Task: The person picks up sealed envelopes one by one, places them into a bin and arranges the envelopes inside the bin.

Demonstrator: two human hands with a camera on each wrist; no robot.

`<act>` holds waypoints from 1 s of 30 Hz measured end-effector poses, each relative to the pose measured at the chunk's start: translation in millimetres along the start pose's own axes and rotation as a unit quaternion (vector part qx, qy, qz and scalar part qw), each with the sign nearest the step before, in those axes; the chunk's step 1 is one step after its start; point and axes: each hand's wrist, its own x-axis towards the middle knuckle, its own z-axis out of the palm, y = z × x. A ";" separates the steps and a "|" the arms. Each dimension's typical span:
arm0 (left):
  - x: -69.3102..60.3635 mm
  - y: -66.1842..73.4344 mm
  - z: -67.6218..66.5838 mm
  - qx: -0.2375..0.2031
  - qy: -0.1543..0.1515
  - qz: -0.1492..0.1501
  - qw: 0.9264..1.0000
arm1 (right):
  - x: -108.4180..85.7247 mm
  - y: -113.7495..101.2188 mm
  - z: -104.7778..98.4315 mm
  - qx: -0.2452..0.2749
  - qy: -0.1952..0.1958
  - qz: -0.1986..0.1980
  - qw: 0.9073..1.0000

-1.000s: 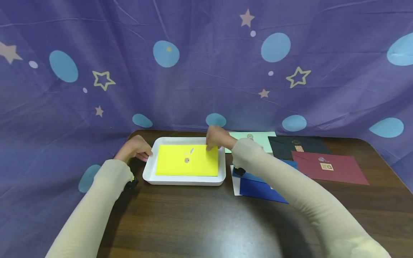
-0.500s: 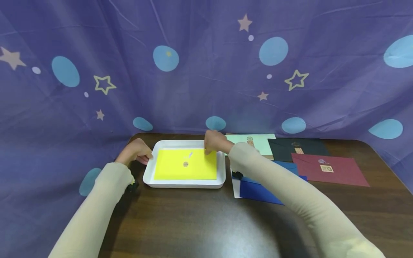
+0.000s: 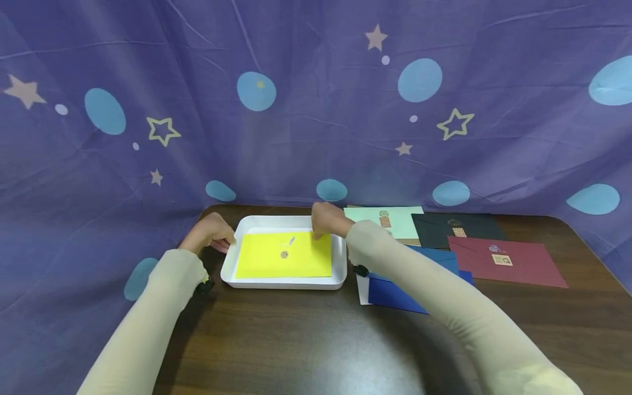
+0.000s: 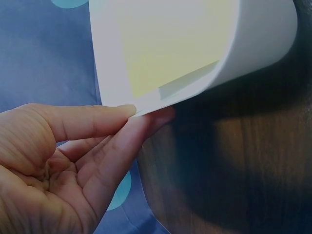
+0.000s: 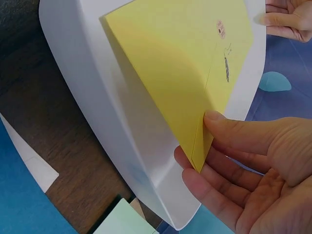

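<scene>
A white tray (image 3: 291,283) stands on the table, a yellow envelope (image 3: 276,258) with a small round sticker lying within its rim. My left hand (image 3: 212,230) pinches the tray's left rim between thumb and fingers, as the left wrist view shows on the rim (image 4: 100,53). My right hand (image 3: 327,219) pinches the envelope's far right corner, thumb on top and fingers beneath. In the right wrist view the yellow envelope (image 5: 180,63) has its near edge raised off the tray floor.
Right of the tray lie several envelopes: mint green (image 3: 402,219), dark green (image 3: 436,230), maroon (image 3: 523,263) and blue (image 3: 395,293), with a white one (image 3: 362,289) partly under the blue. A purple patterned cloth (image 3: 306,148) hangs behind the brown table (image 3: 276,340).
The right hand and the envelope have moved slightly toward the left and front within the tray. The left hand keeps its hold on the rim. The head view has shifted a little.
</scene>
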 end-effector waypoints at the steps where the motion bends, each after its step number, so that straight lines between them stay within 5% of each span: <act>1: -0.4 0.3 0.3 0.000 -0.001 -0.001 1.000 | 1.6 -0.5 0.7 -0.005 -0.001 0.002 1.000; 30: 1.6 1.6 -1.3 0.014 0.001 -0.004 1.000 | 6.4 -5.2 10.6 -0.057 -0.002 0.007 0.998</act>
